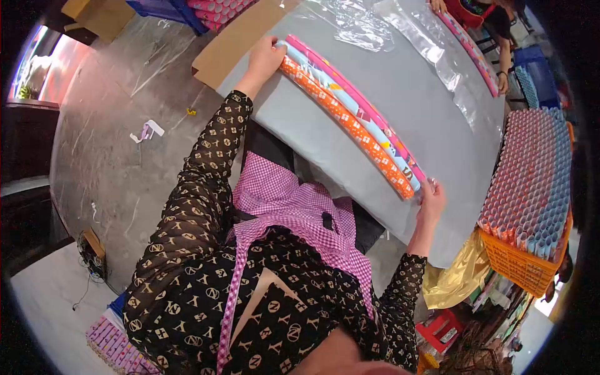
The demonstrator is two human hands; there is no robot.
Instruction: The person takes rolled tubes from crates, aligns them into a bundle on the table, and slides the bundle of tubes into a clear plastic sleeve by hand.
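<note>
Three rolls of wrapping paper lie side by side on a grey-covered table. The orange patterned roll is nearest me, the light blue roll is in the middle, and the pink roll is on the far side. My left hand is closed around their left ends, with some fingers out of sight. At the opposite ends my right hand grips with thumb and fingers, touching the blue and pink rolls.
Clear plastic film lies across the table's far side. Another person's hand holds a pink roll there. An orange crate packed with rolls stands at right. Cardboard sits by the left edge.
</note>
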